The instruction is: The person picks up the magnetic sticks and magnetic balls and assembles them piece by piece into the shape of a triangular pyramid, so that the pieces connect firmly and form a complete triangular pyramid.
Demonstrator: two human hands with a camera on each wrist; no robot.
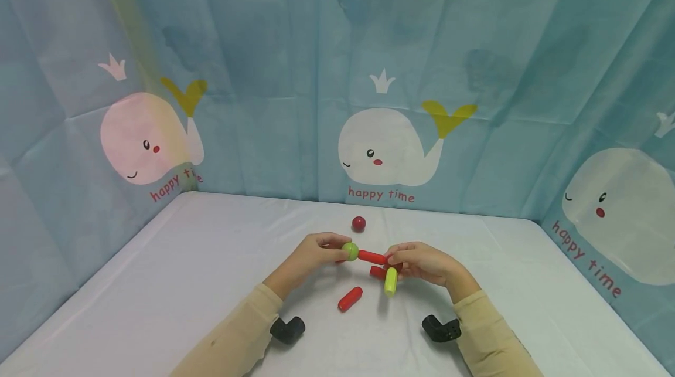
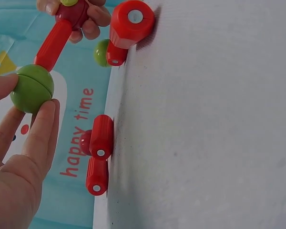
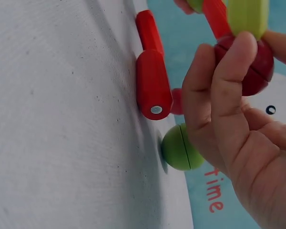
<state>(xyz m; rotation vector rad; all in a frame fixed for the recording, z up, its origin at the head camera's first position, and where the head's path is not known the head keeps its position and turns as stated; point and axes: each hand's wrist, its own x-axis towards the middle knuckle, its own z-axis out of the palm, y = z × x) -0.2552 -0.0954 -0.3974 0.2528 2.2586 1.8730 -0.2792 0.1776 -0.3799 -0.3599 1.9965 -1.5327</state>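
My left hand [image 1: 315,252] pinches a green ball [image 2: 32,89] between thumb and fingers. A red ridged rod [image 1: 372,257] links that ball to a dark red ball [image 3: 258,71], which my right hand [image 1: 426,264] holds in its fingertips. From the dark red ball a yellow-green rod [image 1: 390,282] sticks out toward the front of the table. The joined pieces are held above the white surface in both wrist views. My right fingers partly cover the dark red ball in the head view.
A loose red rod [image 1: 350,299] lies in front of the hands, and another red rod [image 1: 377,272] lies below the joined pieces. Farther back sits a red ball [image 1: 358,224]. A second green ball [image 3: 182,148] rests near my right hand. A whale-print curtain [image 1: 285,72] borders the table.
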